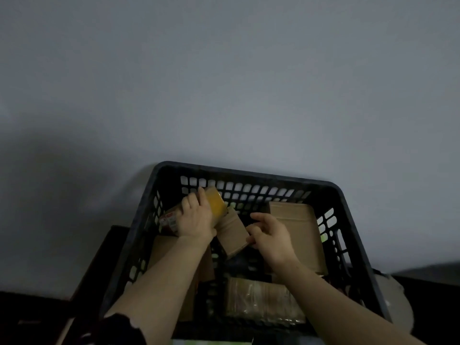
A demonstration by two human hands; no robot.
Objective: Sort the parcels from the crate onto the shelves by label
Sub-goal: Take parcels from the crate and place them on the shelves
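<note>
Both hands reach into the black crate (249,171) at the picking stage of the sort. The left hand (195,216) is clamped around a yellow-faced parcel (216,202) near the far wall; the right hand (270,236), fingers loosely curled, pinches the corner of a small brown box (232,234). Next, each label must be read, which the dim light hinders. Perhaps six parcels are visible; no shelves are in view.

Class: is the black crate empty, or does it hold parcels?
It holds parcels: cardboard boxes lie inside the black crate, and a film-wrapped parcel.
</note>
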